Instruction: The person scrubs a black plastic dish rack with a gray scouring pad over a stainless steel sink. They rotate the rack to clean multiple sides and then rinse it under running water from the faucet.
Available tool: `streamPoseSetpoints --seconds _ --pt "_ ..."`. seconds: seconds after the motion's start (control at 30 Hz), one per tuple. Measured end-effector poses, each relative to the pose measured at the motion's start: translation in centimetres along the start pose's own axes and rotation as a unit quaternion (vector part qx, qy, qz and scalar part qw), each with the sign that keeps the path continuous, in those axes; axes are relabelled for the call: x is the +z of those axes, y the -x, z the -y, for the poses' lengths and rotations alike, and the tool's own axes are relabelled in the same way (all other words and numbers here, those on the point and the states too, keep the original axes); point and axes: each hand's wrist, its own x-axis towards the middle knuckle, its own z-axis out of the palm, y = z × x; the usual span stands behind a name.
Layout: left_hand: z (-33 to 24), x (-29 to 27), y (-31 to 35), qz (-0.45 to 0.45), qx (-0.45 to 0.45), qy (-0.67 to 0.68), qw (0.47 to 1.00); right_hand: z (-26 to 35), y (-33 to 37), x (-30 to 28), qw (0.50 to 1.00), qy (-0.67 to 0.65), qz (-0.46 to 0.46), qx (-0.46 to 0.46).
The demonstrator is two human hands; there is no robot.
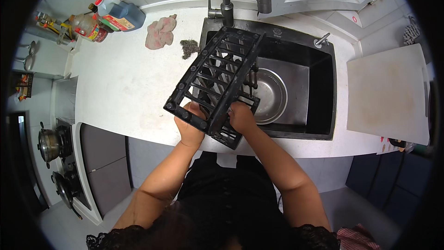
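A black slatted rack (217,67), likely a kitchen dish rack, is tilted in the air over the counter's front edge and the left side of the sink. My left hand (188,127) grips its near left end from below, the fingers partly hidden behind the frame. My right hand (241,116) is closed on the rack's near right part, by a lower barred section. Beneath and to the right of the rack, a round metal basin (273,97) sits in the dark sink (323,92), partly covered by the rack.
A dark faucet (226,11) rises behind the sink. To the left lie a steel-wool scrubber (188,48) and a pinkish cloth (160,32), with several bottles (121,15) farther back. A cutting board (388,95) stands at the right; pots (48,142) are at the far left.
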Motion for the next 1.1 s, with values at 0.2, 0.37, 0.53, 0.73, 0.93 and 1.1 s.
streamPoseSetpoints --seconds 0.2,0.37,0.53,0.73,0.93,1.1 --pt "-0.2 -0.3 -0.5 0.003 0.045 -0.018 0.999 2.7 -0.2 -0.7 0.968 0.231 -0.074 -0.059" --pt "-0.6 0.5 0.8 -0.007 -0.012 0.026 1.0 1.6 0.1 -0.9 0.982 0.171 0.033 0.078" --pt "1.0 0.0 0.9 -0.005 0.031 -0.019 0.999 1.3 -0.2 -1.3 0.989 0.108 0.064 0.081" --pt "0.4 -0.3 1.8 0.008 -0.009 0.008 1.0 1.0 1.6 0.2 0.961 0.232 -0.102 -0.106" --pt "0.0 -0.3 2.1 0.01 0.013 0.003 1.0 1.5 1.2 0.4 0.989 0.123 -0.039 0.069" --pt "-1.6 -0.4 2.5 0.017 0.0 0.011 1.0 1.8 0.8 -1.0 0.983 0.123 0.05 0.129"
